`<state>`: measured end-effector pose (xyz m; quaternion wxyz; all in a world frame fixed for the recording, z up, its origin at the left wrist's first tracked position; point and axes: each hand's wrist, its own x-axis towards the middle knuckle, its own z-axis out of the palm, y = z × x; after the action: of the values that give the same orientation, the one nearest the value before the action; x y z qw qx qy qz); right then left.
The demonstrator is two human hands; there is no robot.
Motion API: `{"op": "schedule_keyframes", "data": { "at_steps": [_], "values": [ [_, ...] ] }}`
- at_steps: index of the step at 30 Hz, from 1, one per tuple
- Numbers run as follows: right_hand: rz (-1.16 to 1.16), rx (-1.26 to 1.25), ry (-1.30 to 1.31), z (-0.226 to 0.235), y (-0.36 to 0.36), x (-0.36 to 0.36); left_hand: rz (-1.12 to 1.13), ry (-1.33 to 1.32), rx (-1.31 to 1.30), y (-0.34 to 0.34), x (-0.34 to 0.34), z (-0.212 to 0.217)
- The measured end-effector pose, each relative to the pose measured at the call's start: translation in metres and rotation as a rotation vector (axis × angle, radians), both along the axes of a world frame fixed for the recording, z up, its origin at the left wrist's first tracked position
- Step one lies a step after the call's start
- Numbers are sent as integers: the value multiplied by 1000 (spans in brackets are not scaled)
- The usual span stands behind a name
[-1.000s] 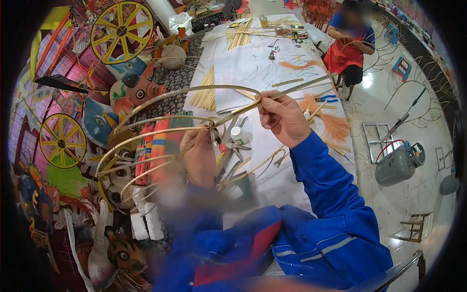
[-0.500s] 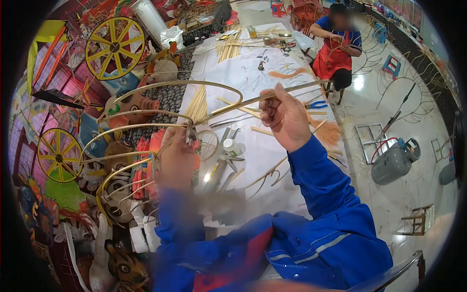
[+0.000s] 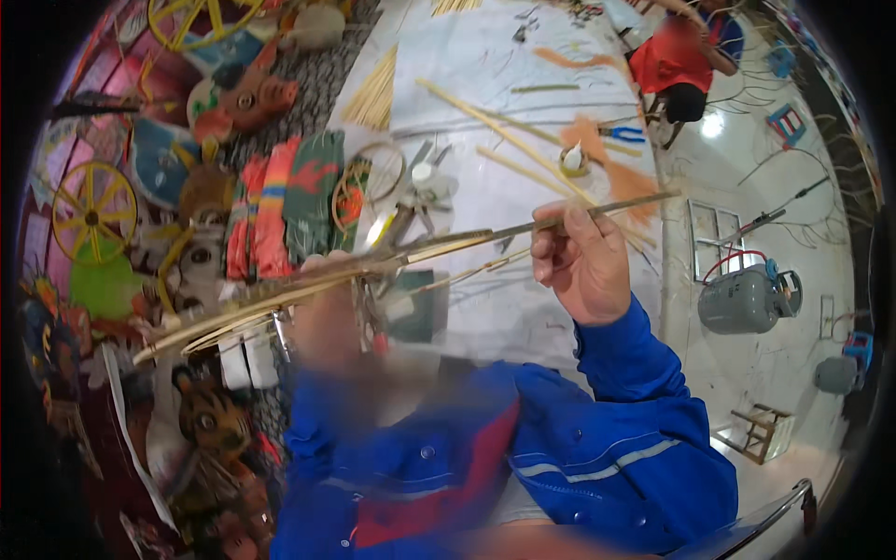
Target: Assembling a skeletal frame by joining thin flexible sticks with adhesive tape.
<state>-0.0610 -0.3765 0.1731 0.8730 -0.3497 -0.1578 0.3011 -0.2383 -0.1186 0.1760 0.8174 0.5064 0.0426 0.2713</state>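
- Head view, right hand (image 3: 583, 266): raised above the white table (image 3: 523, 308), fingers (image 3: 551, 245) curled shut around a long thin bamboo strip (image 3: 523, 226); the strip passes through the pinch and runs on past the fingertips to the right, its free end well beyond the thumb
- Head view, left hand (image 3: 327, 313): blurred, closed about the bundled near end of a bamboo frame (image 3: 271, 294); the exact set of its fingers cannot be told, but the strips pass through the fist
- Bamboo frame: several curved strips lying almost flat together, fanning out leftward of the left fist and meeting the long strip just right of it
- Between the two hands: the strip spans the gap unsupported, tilted slightly up toward the right fingers
- Beyond the right fingertips: loose bamboo sticks (image 3: 504, 140), orange fibre tuft (image 3: 607, 154), on the table
- Left of the left hand: painted masks (image 3: 247, 93), yellow spoked wheel (image 3: 89, 210)
- Far upper right: another person (image 3: 681, 56) seated, well apart from both hands
- Right of the right wrist, on the floor: grey gas cylinder (image 3: 747, 299)
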Motion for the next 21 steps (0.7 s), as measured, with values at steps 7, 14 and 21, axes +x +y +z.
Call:
{"op": "schedule_keyframes", "data": {
  "at_steps": [7, 14, 21],
  "values": [
    [139, -58, 147, -34, -52, -64, 119, 1, -213, -84, -71, -36],
    [102, -94, 260, -59, -119, -143, 355, 132, -248, -164, -139, -39],
    [-153, -682, -375, -74, -175, -242, 266, 224, -359, -229, -202, -73]
  ]
}}
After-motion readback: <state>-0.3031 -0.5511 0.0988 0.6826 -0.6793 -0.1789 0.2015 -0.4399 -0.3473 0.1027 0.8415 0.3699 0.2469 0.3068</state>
